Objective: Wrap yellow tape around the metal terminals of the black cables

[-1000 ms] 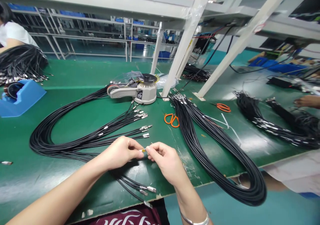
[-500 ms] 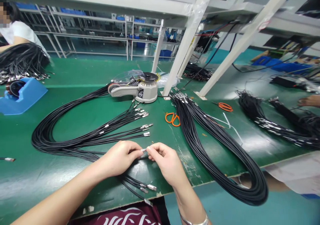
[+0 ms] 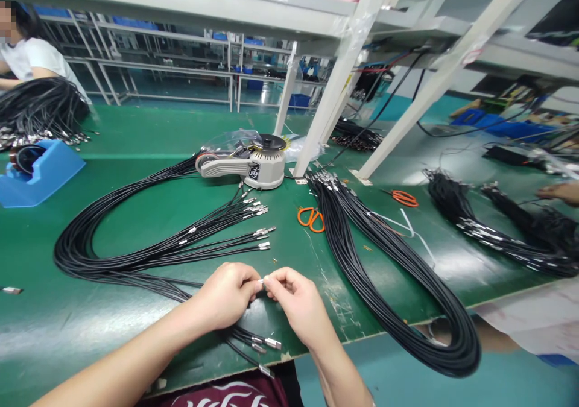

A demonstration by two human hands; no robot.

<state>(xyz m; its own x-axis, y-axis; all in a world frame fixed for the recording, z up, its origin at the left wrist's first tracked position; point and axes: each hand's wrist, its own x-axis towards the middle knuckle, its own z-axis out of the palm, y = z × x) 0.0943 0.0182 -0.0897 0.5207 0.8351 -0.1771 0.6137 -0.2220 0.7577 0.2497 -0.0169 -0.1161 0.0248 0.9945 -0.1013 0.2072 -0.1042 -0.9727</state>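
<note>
Near the front of the green bench [image 3: 149, 347], my left hand [image 3: 228, 295] pinches a black cable by its small metal connector [image 3: 261, 281]. My right hand [image 3: 294, 301] is closed at the connector's tip, thumb and forefinger together; whether a small part sits between them is hidden. Fingers cover most of the connector. To the left curves a loop of black cables [image 3: 75, 244], their metal ends [image 3: 260, 232] fanned out beyond my hands. More cable ends [image 3: 271, 343] lie below my left wrist, close to the bench edge.
A round grey tape dispenser [image 3: 266, 169] stands behind the loop. Orange-handled scissors [image 3: 311, 219] lie beside a thick cable bundle [image 3: 389, 298] that overhangs the front edge. A blue tape holder [image 3: 43, 175] is at left. White posts [image 3: 325, 87] rise from the bench. Co-workers sit at both sides.
Both hands have shifted slightly down and the fingertips have drawn closer together, so less of the connector shows. The view has moved a little.
</note>
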